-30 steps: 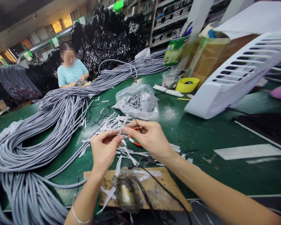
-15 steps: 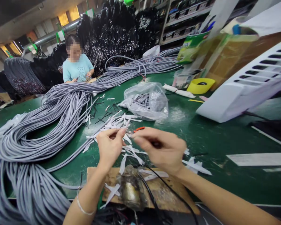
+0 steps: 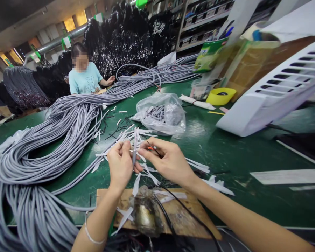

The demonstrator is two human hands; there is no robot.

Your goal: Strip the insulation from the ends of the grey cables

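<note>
My left hand is closed on the end of a grey cable, held upright between thumb and fingers. My right hand pinches thin wires at that cable's tip, close against the left hand. Both hands hover over a litter of white paper strips on the green table. Just below them sits a wooden board carrying a grimy metal tool with black leads. An orange-handled tool lies behind my right fingers.
A huge bundle of grey cables fills the left side and runs to the far end. A clear bag of cut pieces, a yellow bowl and a white fan housing stand further back. Another person works at the far side.
My right hand has shifted back toward the left hand and now pinches at the cable tip. The cable end stands more upright. The view has swung slightly.
</note>
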